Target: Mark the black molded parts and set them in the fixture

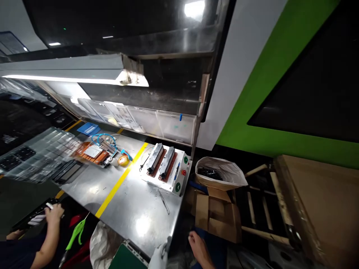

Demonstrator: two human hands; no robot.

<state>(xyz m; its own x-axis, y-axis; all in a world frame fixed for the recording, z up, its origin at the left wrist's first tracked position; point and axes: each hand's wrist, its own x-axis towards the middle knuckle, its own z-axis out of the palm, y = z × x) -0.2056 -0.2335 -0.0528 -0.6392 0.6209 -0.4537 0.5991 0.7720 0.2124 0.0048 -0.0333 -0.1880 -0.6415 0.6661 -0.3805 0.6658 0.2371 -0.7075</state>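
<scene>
1. Nearest the camera, the right hand (199, 248) hangs low beside the near right corner of the steel bench (140, 213). Its fingers look loose and hold nothing.
2. Just left of it sits a white shape (157, 257) with a grey tip. It may be the left hand in a covering, but I cannot tell, nor can I tell its grip.
3. The closest object on the bench is a slim metal tool (164, 202), lying free. The white fixture box (165, 168) with 2 grey clamp bars sits just beyond it.
4. Judged from this, no step is under way and the hands look idle. Taking up the tool would call for a reach far and left.
5. At the near left, a co-worker's hand (53, 214) rests on a black tray (30, 220).
</scene>
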